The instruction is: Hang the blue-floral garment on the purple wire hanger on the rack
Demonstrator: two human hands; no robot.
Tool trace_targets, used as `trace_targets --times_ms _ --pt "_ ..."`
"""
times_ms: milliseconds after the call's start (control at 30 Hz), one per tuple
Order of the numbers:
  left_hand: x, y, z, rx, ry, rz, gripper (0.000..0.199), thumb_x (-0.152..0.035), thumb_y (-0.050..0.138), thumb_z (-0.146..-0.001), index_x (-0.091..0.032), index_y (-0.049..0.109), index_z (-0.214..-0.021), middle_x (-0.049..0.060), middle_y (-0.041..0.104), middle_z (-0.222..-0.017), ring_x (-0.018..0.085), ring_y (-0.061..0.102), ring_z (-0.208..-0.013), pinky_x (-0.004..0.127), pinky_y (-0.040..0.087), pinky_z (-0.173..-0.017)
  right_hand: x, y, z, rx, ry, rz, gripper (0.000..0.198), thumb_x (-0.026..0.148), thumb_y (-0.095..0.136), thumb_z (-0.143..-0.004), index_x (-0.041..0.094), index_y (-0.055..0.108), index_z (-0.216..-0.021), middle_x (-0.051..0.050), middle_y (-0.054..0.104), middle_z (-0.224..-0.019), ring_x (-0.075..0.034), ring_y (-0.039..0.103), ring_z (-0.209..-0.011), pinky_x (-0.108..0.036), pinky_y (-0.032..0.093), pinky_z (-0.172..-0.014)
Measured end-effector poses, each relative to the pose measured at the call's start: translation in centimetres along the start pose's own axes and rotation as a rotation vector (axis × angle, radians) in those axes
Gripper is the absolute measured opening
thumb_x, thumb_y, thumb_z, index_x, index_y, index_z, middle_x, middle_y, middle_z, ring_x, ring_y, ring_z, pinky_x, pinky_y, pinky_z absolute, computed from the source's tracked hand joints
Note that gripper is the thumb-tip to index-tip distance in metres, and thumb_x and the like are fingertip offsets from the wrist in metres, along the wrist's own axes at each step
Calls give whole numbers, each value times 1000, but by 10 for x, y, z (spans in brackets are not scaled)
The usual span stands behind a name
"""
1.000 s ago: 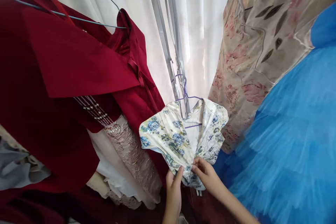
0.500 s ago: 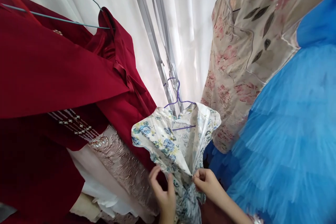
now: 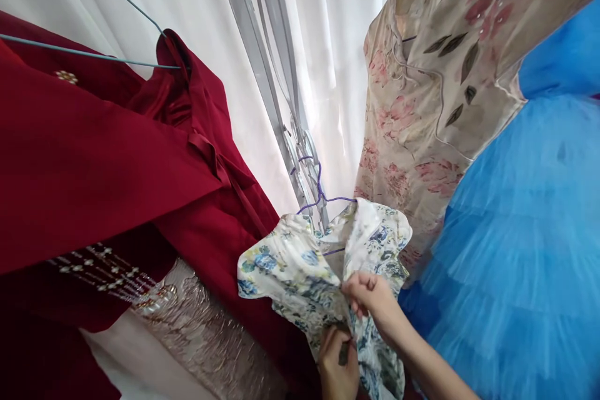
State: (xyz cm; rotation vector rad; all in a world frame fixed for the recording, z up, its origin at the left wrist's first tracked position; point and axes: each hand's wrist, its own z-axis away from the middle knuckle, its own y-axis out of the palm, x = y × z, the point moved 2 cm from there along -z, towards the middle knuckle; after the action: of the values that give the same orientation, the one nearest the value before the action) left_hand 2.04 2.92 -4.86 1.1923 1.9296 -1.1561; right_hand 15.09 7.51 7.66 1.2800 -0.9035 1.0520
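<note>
A white dress with blue and green flowers hangs in front of me on a purple wire hanger, its neck opening forming a V. At the lower point of that V, my right hand is closed in a pinch on the dress's zipper; the pull itself is hidden by the fingers. Just below, my left hand pinches the dress fabric near the closed seam. The lower part of the dress is bunched and partly out of view.
Grey metal rack poles stand behind the dress, before a white curtain. Dark red garments crowd the left. On the right hang a beige floral garment and a blue tiered tulle dress.
My right hand has moved up along the opening, which is now shorter. My left hand, apart from the seam before, has moved right and now grips the fabric there. The view has shifted.
</note>
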Motion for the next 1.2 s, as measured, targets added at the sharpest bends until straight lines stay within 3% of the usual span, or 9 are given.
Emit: trace_targets --times_ms 167,367,467,567,633,700,800,1000,1200 --pt "22 8 3 44 22 -65 22 -19 57 -83 -24 64 -63 6 63 -69 23 60 -72 33 47 -70 81 28 -35 -3 -202 -58 32 36 72 -76 17 58 -55 3 56 -45 -6 42 -35 -20 30 -38" --pt "26 2 -21 175 15 -9 14 -20 62 -83 -24 69 -71 8 67 -77 25 64 -77 33 49 -72 112 45 -46 -3 -356 -108 25 32 69 -80 15 63 -62 4 57 -47 -6 45 -37 -18 31 -39" --pt "-9 -19 -55 70 33 107 10 -25 61 -87 -21 68 -93 8 67 -86 24 65 -84 32 50 -79 108 40 -40 32 -341 -60 25 34 67 -81 16 62 -65 4 58 -47 -7 46 -36 -19 32 -38" --pt "-69 -51 -107 -139 141 273 34 -27 53 -95 -18 53 -128 2 61 -74 17 60 -67 28 50 -69 102 32 -34 45 -306 -13 26 36 67 -81 16 60 -66 4 57 -47 -7 46 -37 -19 34 -40" --pt "-108 -66 -145 -89 230 222 41 -28 48 -98 -18 47 -137 -1 58 -68 15 56 -59 25 46 -62 99 27 -31 47 -318 16 25 37 67 -81 16 60 -69 4 57 -47 -8 46 -38 -19 35 -40" --pt "-136 -74 -176 57 270 8 26 -30 51 -97 -19 63 -117 0 60 -69 14 56 -60 24 44 -61 99 24 -29 48 -348 54 24 37 67 -82 16 61 -72 4 56 -46 -8 46 -39 -19 37 -42" --pt "-159 -74 -197 114 362 -128 19 -29 52 -97 -18 64 -87 -2 58 -61 12 55 -55 22 41 -58 99 21 -28 34 -379 122 24 36 67 -83 16 59 -73 4 55 -47 -9 46 -41 -20 36 -43" --pt "-177 -80 -202 -182 294 204 18 -31 55 -96 -17 59 -84 -4 58 -56 8 52 -44 18 40 -45 83 16 -31 17 -372 256 25 33 63 -82 18 52 -65 6 43 -49 -8 38 -44 -21 28 -44" --pt "-134 -148 -225 -601 191 421 29 -37 60 -91 -16 54 -72 -6 49 -52 8 49 -47 18 43 -49 46 -2 -20 173 -248 406 31 25 56 -80 20 40 -54 6 37 -48 -8 32 -46 -23 24 -46"
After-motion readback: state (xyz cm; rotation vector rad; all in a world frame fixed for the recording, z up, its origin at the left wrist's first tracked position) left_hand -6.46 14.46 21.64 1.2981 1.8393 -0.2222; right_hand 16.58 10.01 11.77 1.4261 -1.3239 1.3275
